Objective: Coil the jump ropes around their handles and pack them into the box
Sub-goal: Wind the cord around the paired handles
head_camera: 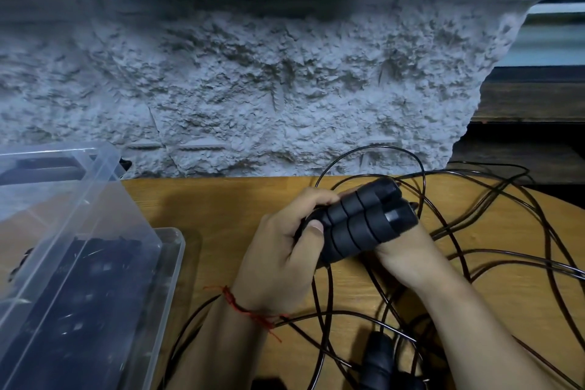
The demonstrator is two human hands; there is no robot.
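At the far left of the wooden worktop (221, 209), I see the clear plastic box (172, 250) standing open, with dark shapes blurred behind its walls. To its right, a person's left grip (278, 256), a red thread bracelet (250, 310) at the wrist, is curled round the near ends of two black foam handles (357, 222), the thumb pressed on top. The handles lie side by side, held just above the worktop at mid-frame. Their long axis runs from lower left to upper right, and the end caps point up and right toward the rough grey wall (253, 89). Several turns of thin black cord (474, 231) cross both handles. The right grip (402, 250) sits against the cap end from below. Its fingers are hidden behind the handles, so I cannot tell whether they are spread or closed. Loose cord loops across the worktop's right side. Another black handle (376, 355) lies at the bottom edge, between the forearms.
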